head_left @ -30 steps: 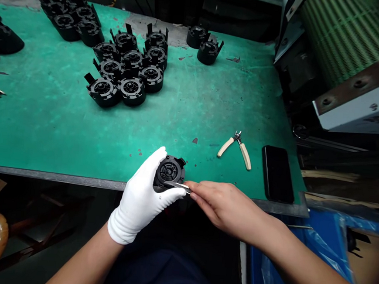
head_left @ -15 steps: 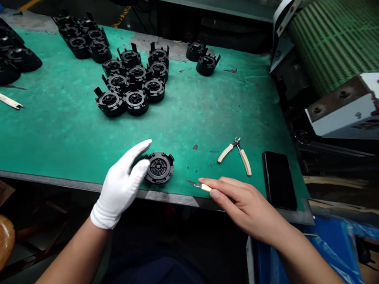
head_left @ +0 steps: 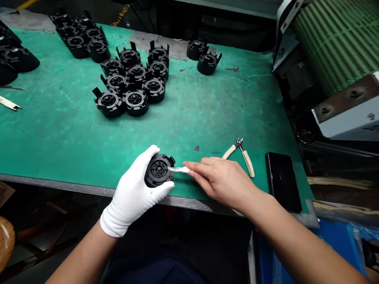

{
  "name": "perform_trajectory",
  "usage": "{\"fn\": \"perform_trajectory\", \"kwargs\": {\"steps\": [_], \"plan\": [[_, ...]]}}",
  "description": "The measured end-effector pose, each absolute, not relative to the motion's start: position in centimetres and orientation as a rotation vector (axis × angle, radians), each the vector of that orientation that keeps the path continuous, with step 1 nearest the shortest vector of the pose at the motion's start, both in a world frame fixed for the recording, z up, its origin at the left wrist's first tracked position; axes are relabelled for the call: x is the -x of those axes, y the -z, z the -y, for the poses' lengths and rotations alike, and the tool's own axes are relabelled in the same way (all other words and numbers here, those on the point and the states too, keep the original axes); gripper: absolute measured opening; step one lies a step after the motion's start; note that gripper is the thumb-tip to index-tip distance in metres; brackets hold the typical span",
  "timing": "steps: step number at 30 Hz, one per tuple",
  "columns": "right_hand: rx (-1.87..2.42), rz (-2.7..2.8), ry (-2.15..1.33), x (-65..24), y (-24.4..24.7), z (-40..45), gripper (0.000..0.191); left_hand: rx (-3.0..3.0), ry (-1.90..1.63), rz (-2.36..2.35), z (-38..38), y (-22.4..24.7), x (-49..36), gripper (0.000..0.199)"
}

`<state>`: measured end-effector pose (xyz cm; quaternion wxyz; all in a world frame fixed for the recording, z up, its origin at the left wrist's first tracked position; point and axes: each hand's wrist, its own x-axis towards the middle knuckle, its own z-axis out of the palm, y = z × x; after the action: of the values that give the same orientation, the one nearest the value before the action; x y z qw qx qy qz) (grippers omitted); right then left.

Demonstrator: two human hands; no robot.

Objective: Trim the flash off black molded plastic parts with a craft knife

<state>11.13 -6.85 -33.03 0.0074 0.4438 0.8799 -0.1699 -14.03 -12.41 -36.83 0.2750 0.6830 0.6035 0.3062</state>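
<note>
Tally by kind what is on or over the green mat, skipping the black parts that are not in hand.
Black round part, in the gloved left hand: 1
Small knife: 2, one in the right hand, one lying at far left
Pliers: 1
Phone: 1
Total: 5

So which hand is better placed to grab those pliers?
Probably the right hand: the pliers lie just beyond it, though it holds a small knife. The gloved left hand grips the black part.
</note>
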Motion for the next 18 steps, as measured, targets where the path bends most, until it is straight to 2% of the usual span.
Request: {"fn": "perform_trajectory", "kwargs": {"steps": [13, 18], "plan": [[-1.624, -2.644, 0.510, -10.1, 33.5, 8.5, 0.039, -1.819, -0.923, -1.753, 13.1, 37.2, 12.5, 0.085], [-1.621, -2.684, 0.672, -9.6, 33.7, 8.8, 0.039, -1.790, -0.959, -1.803, 13.4, 37.4, 11.8, 0.086]]}}
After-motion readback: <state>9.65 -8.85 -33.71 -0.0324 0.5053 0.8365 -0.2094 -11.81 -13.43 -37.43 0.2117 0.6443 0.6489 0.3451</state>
